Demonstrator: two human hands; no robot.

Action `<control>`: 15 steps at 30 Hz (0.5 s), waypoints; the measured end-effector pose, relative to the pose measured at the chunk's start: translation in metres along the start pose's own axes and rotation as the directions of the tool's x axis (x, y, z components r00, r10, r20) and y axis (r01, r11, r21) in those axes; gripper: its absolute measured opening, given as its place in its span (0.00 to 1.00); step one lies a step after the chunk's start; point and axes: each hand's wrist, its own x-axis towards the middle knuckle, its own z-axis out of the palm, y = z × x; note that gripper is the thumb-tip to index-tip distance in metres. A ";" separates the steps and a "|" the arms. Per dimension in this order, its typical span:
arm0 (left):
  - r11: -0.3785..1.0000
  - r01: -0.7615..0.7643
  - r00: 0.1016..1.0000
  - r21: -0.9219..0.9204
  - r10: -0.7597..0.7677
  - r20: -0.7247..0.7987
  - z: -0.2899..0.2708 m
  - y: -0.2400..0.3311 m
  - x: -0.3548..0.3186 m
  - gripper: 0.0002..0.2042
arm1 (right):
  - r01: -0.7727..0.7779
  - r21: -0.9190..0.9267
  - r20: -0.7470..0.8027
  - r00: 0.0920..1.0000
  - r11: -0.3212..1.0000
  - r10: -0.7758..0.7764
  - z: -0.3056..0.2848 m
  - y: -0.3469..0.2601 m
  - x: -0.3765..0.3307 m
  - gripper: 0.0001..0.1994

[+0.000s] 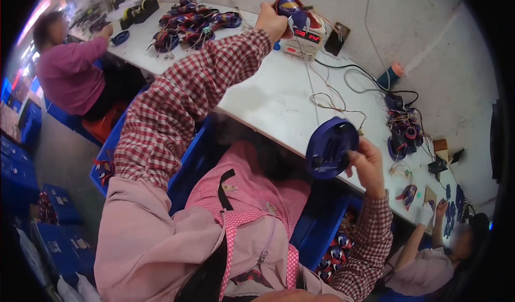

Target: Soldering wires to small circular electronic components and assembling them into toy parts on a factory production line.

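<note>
My left hand is stretched out to the far side of the table, its fingers closed at the edge of a red, purple and yellow plastic part with thin wires. That part is in front of a small power supply with red lit digits. My right hand pinches the rim of a round dark blue plastic shell with moulded recesses, held up over the table's near edge. Thin loose wires lie on the table beyond the shell.
The white table carries a heap of wired coloured parts at far left, more wired parts at right, a thread spool and a dark phone-like slab. Blue bins stand below. Co-workers sit left and right.
</note>
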 end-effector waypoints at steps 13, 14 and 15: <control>0.687 -0.226 0.956 0.691 0.293 0.022 -0.062 -0.093 -0.042 0.27 | -0.261 0.135 0.182 0.955 0.956 0.235 0.086 0.070 -0.001 0.11; 0.686 -0.227 0.957 0.691 0.289 0.028 -0.059 -0.092 -0.043 0.27 | -0.282 0.179 0.226 0.944 0.942 0.240 0.098 0.079 0.002 0.13; 0.831 -0.091 0.995 0.548 0.103 0.008 -0.058 -0.089 -0.046 0.27 | -0.283 0.184 0.226 0.944 0.941 0.240 0.109 0.086 0.005 0.13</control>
